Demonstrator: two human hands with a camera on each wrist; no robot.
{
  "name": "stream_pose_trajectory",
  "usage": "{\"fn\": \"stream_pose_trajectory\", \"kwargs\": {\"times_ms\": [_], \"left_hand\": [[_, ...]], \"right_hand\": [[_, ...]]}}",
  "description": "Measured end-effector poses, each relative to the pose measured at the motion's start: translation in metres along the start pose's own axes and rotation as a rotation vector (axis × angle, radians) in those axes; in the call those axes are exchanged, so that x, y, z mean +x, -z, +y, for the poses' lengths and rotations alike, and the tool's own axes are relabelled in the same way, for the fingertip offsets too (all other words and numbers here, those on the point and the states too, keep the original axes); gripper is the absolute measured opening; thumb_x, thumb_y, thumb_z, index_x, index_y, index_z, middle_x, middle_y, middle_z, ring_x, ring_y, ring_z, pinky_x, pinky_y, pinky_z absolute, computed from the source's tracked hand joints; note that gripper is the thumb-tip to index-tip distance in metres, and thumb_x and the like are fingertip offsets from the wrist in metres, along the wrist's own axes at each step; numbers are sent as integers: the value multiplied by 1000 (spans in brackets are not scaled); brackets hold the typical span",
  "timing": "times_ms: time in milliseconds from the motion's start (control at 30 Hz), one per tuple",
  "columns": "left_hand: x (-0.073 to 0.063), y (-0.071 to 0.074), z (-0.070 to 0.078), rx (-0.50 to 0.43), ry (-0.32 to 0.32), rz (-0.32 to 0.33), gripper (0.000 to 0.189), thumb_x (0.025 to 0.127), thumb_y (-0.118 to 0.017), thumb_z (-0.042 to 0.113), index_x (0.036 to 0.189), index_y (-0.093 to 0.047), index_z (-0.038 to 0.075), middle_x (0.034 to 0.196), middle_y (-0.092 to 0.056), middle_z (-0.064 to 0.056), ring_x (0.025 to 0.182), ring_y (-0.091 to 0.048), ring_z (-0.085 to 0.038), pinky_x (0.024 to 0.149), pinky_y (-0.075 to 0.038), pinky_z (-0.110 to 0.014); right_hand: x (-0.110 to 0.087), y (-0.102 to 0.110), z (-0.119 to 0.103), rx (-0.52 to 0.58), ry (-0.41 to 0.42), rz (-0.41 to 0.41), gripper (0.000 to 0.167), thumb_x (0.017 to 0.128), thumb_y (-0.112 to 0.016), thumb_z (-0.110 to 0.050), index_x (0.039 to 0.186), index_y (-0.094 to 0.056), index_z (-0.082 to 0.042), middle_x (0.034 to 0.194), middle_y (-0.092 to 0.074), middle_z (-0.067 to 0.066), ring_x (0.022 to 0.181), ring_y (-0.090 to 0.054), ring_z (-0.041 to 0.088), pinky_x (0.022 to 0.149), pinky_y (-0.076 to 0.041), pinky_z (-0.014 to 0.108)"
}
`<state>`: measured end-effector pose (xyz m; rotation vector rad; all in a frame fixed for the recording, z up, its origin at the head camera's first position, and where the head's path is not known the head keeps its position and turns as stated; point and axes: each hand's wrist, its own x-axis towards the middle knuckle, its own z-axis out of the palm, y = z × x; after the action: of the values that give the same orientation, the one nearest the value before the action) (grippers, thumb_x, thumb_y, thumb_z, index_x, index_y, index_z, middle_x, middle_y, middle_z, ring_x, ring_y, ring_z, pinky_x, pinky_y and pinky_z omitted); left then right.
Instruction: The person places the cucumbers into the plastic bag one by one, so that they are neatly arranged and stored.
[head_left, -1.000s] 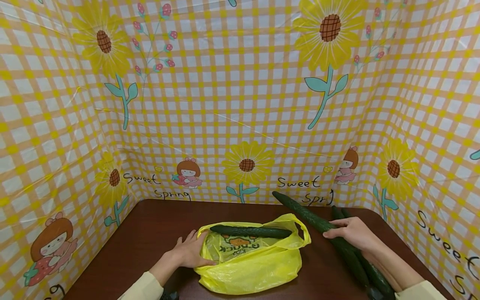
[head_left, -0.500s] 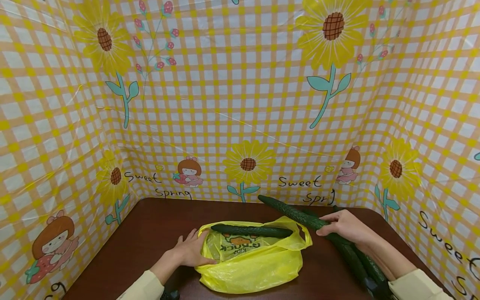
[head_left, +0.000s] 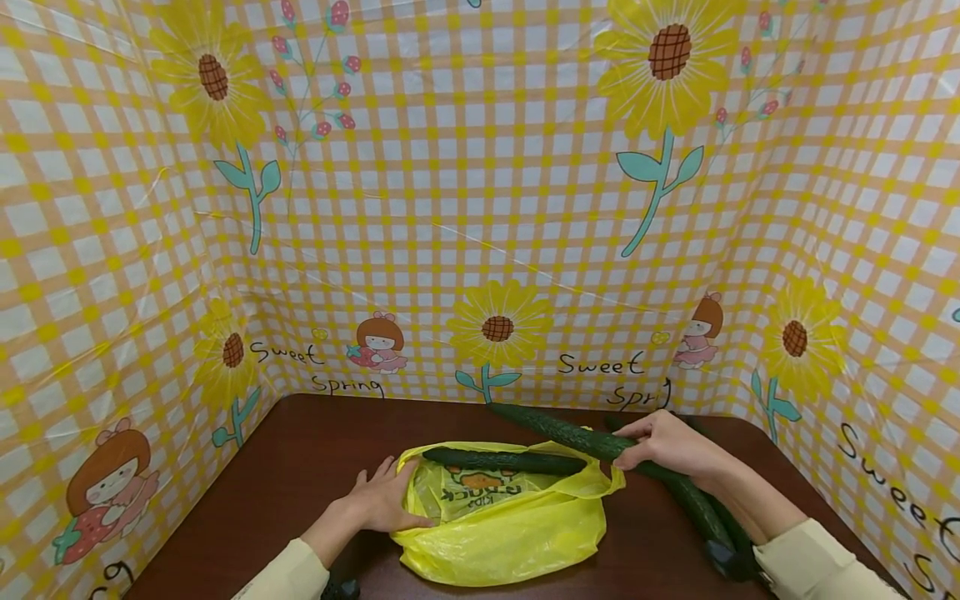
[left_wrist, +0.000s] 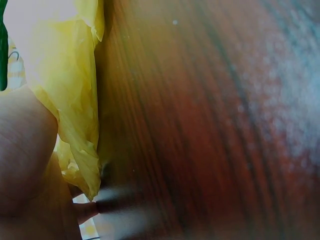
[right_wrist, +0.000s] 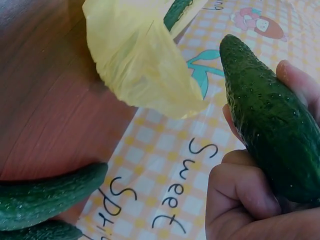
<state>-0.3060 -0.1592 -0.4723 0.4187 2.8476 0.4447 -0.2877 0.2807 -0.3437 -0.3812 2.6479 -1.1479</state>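
A yellow plastic bag [head_left: 510, 533] lies on the table with its mouth gaping and one cucumber [head_left: 510, 461] inside along the back rim. My left hand [head_left: 382, 500] rests at the left end of the mouth, thumb and fingers spread straight against the plastic; the left wrist view has the bag [left_wrist: 70, 75] beside the hand [left_wrist: 25, 145]. With thumb and fingers my right hand [head_left: 667, 450] grips a second cucumber [head_left: 558, 431], slanted over the bag's back right handle. Its tip end [right_wrist: 250, 75] sticks out of the grip in the right wrist view.
More cucumbers [head_left: 693, 504] lie on the right side of the table, partly under my right forearm; two of them [right_wrist: 45, 197] show in the right wrist view. A checked sheet with sunflowers [head_left: 498, 208] walls the dark brown table [head_left: 315, 450] at the back and sides.
My right hand has carried its cucumber leftward, from above the other cucumbers to over the bag's right back side. My left hand and the bag have stayed nearly still.
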Motion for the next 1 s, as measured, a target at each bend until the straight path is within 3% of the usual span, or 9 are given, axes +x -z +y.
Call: {"fn": "stream_pose_trajectory", "kwargs": {"times_ms": [33, 367, 600, 667, 733, 833, 900, 967, 1000], "left_hand": [[0, 0, -1, -1, -1, -1, 108, 77, -66, 78, 159, -28, 19, 163, -27, -21, 153, -21, -41, 113, -14, -76], [-1, 1, 2, -4, 5, 5, 106, 78, -70, 74, 158, -31, 18, 163, -27, -20, 152, -23, -41, 112, -17, -75], [-1, 0, 0, 15, 0, 10, 108, 78, -65, 79, 159, -28, 18, 164, -26, -21, 152, -21, -42, 112, -15, -76], [0, 0, 1, 13, 3, 18, 108, 77, -67, 78, 158, -30, 18, 163, -27, -20, 152, -23, -41, 112, -16, -76], [0, 0, 1, 16, 4, 19, 107, 78, -68, 76, 158, -29, 18, 163, -27, -20, 152, -22, -41, 112, -16, -75], [1, 0, 1, 17, -5, 25, 105, 79, -71, 73, 158, -30, 17, 163, -28, -20, 152, -24, -40, 113, -18, -75], [2, -1, 0, 24, -14, 31, 104, 79, -71, 71, 158, -30, 17, 163, -29, -20, 152, -24, -41, 112, -19, -75], [2, -2, -1, 27, -20, 34, 104, 80, -71, 71, 158, -30, 17, 162, -29, -21, 151, -25, -41, 111, -20, -75], [2, -2, -1, 29, -19, 35, 104, 80, -71, 71, 159, -30, 18, 162, -29, -21, 151, -25, -41, 111, -20, -75]], "right_hand": [[1, -1, -2, 2, 8, -6, 49, 84, -77, -18, 125, -68, 5, 139, -57, 29, 128, -50, 51, 93, -53, 56], [12, -15, -18, -2, 73, -63, 38, 80, -80, -17, 112, -76, 3, 134, -61, 27, 124, -56, 47, 95, -52, 56], [19, -25, -23, 2, 113, -113, 26, 78, -80, -14, 102, -80, -2, 133, -61, 29, 122, -58, 46, 93, -54, 53], [22, -27, -24, 8, 117, -124, 22, 78, -80, -13, 95, -80, -1, 133, -62, 29, 99, -67, 39, 85, -55, 46], [25, -30, -25, 21, 110, -132, 18, 76, -81, -13, 85, -78, 3, 133, -62, 28, 69, -61, 27, 74, -52, 39], [28, -35, -26, 37, 92, -150, 15, 76, -81, -12, 81, -78, 2, 133, -63, 27, 68, -60, 26, 71, -49, 35], [30, -39, -28, 38, 87, -160, 14, 77, -81, -11, 83, -79, 1, 132, -63, 26, 92, -68, 34, 74, -53, 37], [32, -42, -30, 37, 91, -175, 13, 77, -81, -11, 86, -80, -1, 132, -64, 26, 104, -64, 43, 77, -53, 38], [34, -44, -31, 41, 90, -183, 13, 77, -80, -10, 83, -79, 1, 132, -64, 26, 89, -65, 39, 73, -50, 36]]}}
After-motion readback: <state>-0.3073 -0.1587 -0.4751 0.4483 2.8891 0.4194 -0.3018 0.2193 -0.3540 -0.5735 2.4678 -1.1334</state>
